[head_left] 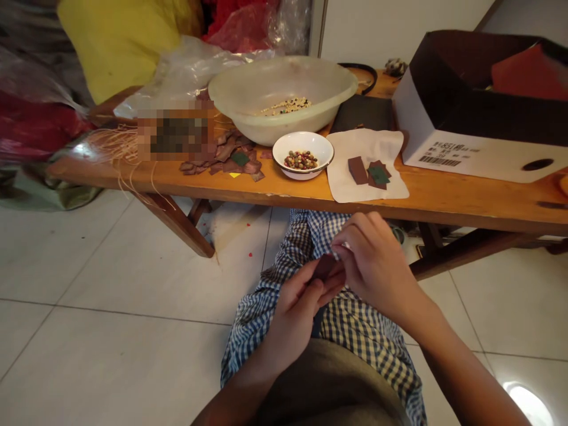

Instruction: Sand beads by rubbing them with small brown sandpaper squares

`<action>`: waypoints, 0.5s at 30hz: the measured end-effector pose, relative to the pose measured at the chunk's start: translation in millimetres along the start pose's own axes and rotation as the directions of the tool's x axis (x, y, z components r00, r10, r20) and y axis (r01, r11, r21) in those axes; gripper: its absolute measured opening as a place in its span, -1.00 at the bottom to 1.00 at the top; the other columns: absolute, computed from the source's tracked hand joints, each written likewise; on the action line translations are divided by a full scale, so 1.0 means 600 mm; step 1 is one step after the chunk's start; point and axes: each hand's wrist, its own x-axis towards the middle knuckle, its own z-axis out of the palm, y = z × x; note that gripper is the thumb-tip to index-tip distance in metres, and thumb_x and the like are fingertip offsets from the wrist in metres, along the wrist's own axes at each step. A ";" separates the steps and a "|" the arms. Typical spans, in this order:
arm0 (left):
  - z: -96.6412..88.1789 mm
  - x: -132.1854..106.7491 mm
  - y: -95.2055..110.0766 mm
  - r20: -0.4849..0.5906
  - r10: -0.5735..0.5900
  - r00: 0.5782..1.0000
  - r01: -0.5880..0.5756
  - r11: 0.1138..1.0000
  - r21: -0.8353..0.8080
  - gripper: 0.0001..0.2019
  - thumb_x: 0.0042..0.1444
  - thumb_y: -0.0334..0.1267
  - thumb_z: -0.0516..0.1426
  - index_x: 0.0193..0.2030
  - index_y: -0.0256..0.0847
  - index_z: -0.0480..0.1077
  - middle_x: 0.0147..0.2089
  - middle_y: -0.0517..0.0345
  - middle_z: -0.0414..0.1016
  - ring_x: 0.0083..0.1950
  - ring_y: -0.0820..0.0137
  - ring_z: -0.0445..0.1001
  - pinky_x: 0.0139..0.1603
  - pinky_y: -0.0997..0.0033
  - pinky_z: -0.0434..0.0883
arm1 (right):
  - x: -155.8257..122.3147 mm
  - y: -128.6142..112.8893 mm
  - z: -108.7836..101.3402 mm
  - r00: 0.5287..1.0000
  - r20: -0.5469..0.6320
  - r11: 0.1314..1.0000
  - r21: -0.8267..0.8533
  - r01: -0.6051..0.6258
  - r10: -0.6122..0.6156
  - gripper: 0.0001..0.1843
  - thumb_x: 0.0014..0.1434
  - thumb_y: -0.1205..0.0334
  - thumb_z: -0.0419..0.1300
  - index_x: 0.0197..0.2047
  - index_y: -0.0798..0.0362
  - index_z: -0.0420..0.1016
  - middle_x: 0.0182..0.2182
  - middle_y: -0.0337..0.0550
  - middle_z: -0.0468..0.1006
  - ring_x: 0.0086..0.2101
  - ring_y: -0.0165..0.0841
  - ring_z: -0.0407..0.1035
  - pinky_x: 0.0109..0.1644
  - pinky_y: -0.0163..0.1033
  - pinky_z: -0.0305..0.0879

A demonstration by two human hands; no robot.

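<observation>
Above my lap, my left hand grips a small dark brown flat piece between thumb and fingers. My right hand is closed in a pinch at the upper right edge of that piece. Whatever is between its fingertips is too small to make out. On the bench in front, a white cloth carries a folded brown piece and a small stack with a dark green piece on it. Left of the cloth stands a white bowl with small multicoloured beads.
A large pale basin with beads stands on the wooden bench. Brown scraps and pale strings lie to the left. At right is a white and black box. Plastic bags and a yellow sack fill the back left.
</observation>
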 end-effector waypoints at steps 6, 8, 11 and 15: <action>-0.001 0.002 0.000 -0.006 0.003 1.000 -0.003 1.000 0.004 -0.77 0.12 -0.38 0.10 -0.10 -0.21 0.50 -0.08 0.03 0.57 0.01 0.24 0.50 0.16 0.13 0.34 | -0.006 0.001 0.002 1.000 0.011 1.000 0.013 0.016 -0.016 -0.86 0.17 0.44 -0.02 -0.38 0.07 0.29 -0.38 -0.06 0.33 -0.33 -0.23 0.14 -0.27 -0.10 0.13; -0.001 0.003 0.000 -0.001 0.006 1.000 -0.006 1.000 -0.029 -0.77 0.13 -0.39 0.09 -0.10 -0.20 0.50 -0.08 0.05 0.58 0.00 0.26 0.51 0.16 0.13 0.35 | -0.008 0.002 0.004 1.000 -0.009 1.000 0.009 0.000 0.000 -0.87 0.17 0.44 -0.02 -0.35 0.07 0.29 -0.36 -0.05 0.33 -0.32 -0.23 0.14 -0.26 -0.10 0.14; 0.000 0.004 -0.001 -0.010 0.010 1.000 -0.010 0.998 -0.061 -0.78 0.13 -0.42 0.08 -0.15 -0.17 0.51 -0.12 0.08 0.59 -0.04 0.29 0.53 0.14 0.15 0.37 | -0.011 0.002 0.006 1.000 0.014 1.000 0.000 0.026 -0.026 -0.86 0.18 0.44 -0.03 -0.35 0.08 0.30 -0.37 -0.04 0.33 -0.33 -0.23 0.13 -0.27 -0.10 0.14; 0.001 0.005 0.000 -0.001 0.007 1.000 -0.007 0.998 -0.055 -0.78 0.15 -0.42 0.07 -0.13 -0.19 0.50 -0.12 0.06 0.59 0.00 0.27 0.52 0.16 0.14 0.35 | -0.012 0.003 0.007 1.000 -0.026 0.999 -0.048 0.010 -0.011 -0.86 0.18 0.44 -0.03 -0.36 0.09 0.29 -0.37 -0.02 0.33 -0.33 -0.22 0.13 -0.27 -0.09 0.14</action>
